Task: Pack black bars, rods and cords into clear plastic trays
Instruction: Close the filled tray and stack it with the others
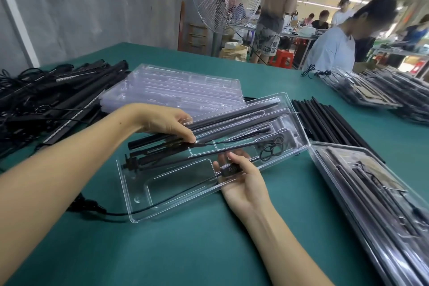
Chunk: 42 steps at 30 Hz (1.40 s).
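— Two hands on one tray; where do things stand?

— It lies askew on the tabletop. Bars sit in its far channels, and a coil is in the right pocket. The left hand curls over the bars' near ends, grip closed on them, index tip pressing down. The right hand is at the near rim, its grip pinching the controller between thumb and fingers. Those fingers show through the plastic, so they seem to be under the tray.

— And the cord?

— It runs from the controller through the big near compartment and out over the left corner. It ends at a plug lying on the tabletop, outside the tray.

— So what could go wrong?

— The plug end, I'd guess. If the controller is seated first, the cord hanging over the rim may drag it back out. It could also catch the corner and skew the thin tray.

— The bars?

— They poke past the left end at slightly different angles. If the left hand lets go before they sit in their channels, one could ride up over its neighbour.

— Anything else?

— The tray looks light and flexible. Lifting its near edge from below could tip the coil out of its pocket.
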{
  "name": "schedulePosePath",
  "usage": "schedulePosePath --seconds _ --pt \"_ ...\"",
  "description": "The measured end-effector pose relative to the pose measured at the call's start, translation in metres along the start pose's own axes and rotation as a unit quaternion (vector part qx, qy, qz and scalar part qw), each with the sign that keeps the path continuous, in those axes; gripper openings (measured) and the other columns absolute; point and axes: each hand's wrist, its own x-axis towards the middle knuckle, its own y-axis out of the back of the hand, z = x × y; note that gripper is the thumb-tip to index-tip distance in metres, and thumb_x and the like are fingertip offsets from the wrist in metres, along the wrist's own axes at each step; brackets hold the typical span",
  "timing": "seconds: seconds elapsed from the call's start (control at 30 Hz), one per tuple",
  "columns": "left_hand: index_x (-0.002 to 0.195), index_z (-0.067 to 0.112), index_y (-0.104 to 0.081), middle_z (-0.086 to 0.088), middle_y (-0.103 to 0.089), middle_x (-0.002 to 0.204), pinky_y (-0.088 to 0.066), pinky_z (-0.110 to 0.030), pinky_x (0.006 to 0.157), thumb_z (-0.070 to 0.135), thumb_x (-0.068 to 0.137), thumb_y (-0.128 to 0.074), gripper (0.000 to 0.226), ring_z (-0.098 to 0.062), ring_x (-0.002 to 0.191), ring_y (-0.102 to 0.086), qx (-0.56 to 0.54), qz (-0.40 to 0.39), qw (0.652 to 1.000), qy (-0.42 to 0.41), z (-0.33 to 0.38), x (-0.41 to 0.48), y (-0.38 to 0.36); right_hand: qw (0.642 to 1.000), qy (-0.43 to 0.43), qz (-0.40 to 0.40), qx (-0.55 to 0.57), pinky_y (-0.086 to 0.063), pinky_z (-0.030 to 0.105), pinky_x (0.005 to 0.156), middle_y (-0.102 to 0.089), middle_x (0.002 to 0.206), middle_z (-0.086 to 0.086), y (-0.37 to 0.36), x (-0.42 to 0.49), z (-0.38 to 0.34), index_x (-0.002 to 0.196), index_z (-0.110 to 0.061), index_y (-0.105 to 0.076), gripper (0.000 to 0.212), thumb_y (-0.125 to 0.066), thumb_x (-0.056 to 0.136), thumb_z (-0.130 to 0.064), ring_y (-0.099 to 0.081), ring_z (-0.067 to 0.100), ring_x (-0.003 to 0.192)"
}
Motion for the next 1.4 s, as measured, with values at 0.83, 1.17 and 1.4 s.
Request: schedulePosePath --seconds 0.83,1.17,1.4 --pt "0.115 0.032 -0.051 0.014 -0.05 0.115 -0.039 -0.026 0.091 0.072 0.077 -0.045 0.056 -0.006 0.106 -0.045 0.253 0.205 0.922 -0.209 0.013 -0.054 -0.078 0.999 -0.006 0.027 -0.044 -0.046 0.033 0.071 -0.058 0.076 0.012 -0.01 -0.002 0.002 0.083 -0.006 -0.052 0.035 -0.042 0.096 -0.037 -0.057 0.023 0.072" --pt "0.117 0.029 -0.056 0.014 -0.051 0.121 -0.033 -0.026 0.1 0.047 0.091 -0.051 0.031 -0.01 0.112 -0.042 0.238 0.261 0.907 -0.231 0.005 -0.061 -0.097 0.956 -0.096 -0.058 -0.273 -0.056 0.039 0.078 -0.068 0.103 0.018 -0.004 -0.014 -0.031 0.099 -0.008 -0.062 0.033 -0.066 0.076 -0.031 -0.068 0.027 0.09" --pt "0.103 0.032 -0.061 0.021 -0.056 0.107 -0.025 -0.006 0.092 0.035 0.087 -0.062 0.016 -0.001 0.104 -0.04 0.127 0.194 0.951 -0.204 0.009 -0.065 -0.085 0.917 -0.132 -0.121 -0.356 -0.056 0.027 0.079 -0.071 0.105 0.012 0.009 -0.018 -0.048 0.091 -0.009 -0.074 0.02 -0.064 0.074 -0.012 -0.067 0.022 0.101"
